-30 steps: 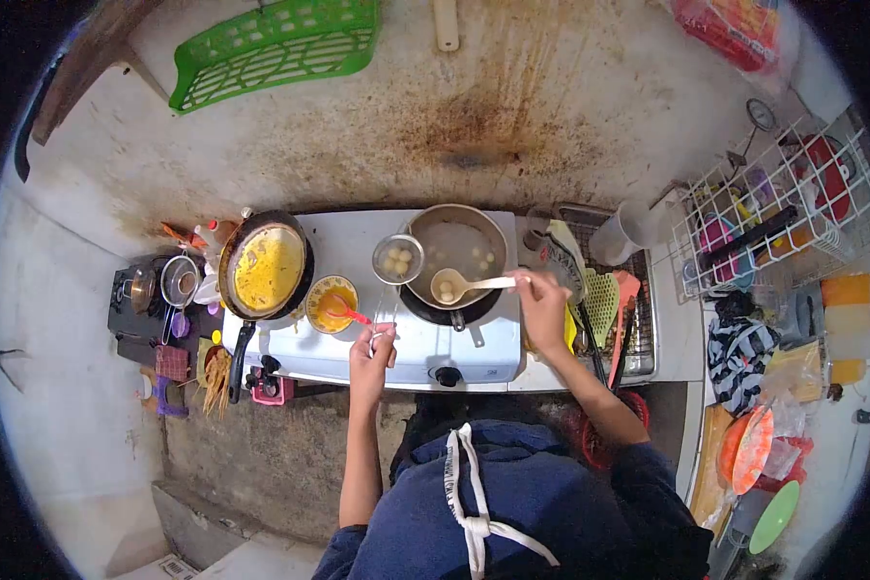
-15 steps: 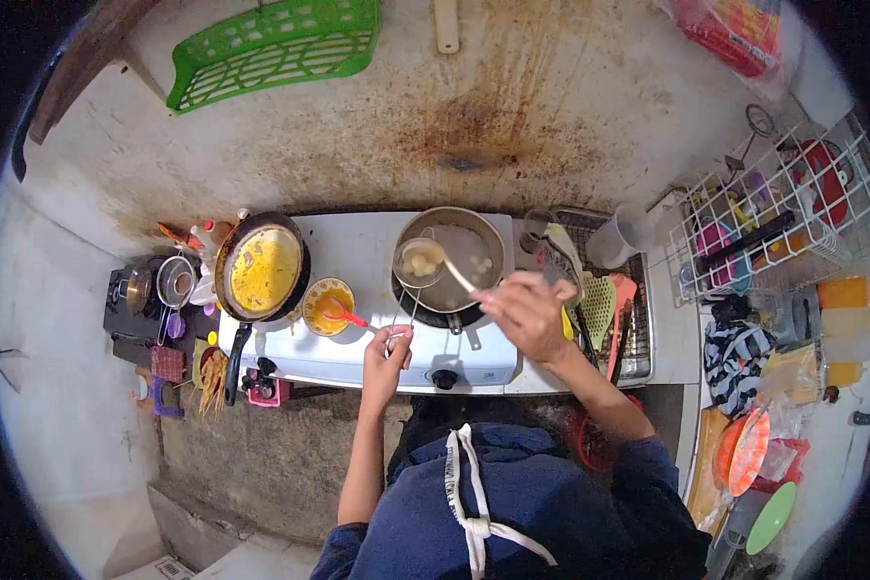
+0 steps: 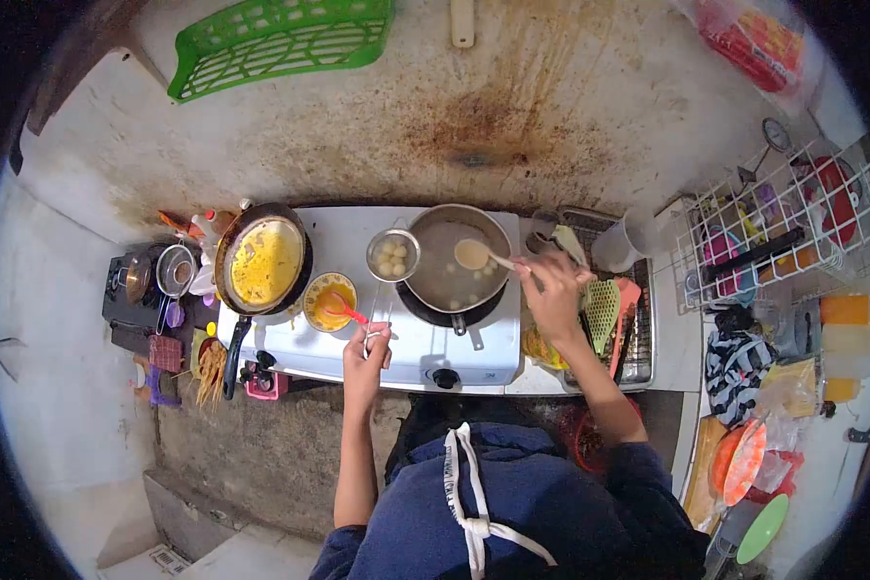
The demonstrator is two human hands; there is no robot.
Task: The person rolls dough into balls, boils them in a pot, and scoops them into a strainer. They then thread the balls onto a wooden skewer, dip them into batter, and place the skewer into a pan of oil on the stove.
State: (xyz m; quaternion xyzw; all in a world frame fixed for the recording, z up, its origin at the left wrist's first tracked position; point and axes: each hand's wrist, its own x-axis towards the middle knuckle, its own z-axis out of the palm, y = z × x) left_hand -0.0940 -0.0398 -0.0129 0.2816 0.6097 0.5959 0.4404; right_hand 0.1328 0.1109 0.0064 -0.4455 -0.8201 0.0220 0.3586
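Observation:
My left hand (image 3: 367,350) is closed round the handle of a wire strainer (image 3: 393,255). Several pale round balls (image 3: 392,261) lie in its bowl, which hangs at the left rim of the pot (image 3: 416,290). In my right hand (image 3: 554,295) is a light-coloured ladle (image 3: 472,253), its bowl over the cloudy liquid in the pot. A few more balls float near the ladle. Left of the strainer stands a patterned bowl (image 3: 311,311) of orange-yellow liquid with a red spoon (image 3: 346,310) in it, close to my left hand.
A frying pan (image 3: 224,275) with a yellow sheet of food sits on the stove's left burner, its handle jutting toward me. Right of the stove, a wire rack (image 3: 638,362) holds utensils and a clear jug (image 3: 617,246). Skewers (image 3: 211,367) lie at the left.
The strainer has moved left, from over the pot to its left rim. The ladle has left the strainer and is now to the right, over the pot's liquid.

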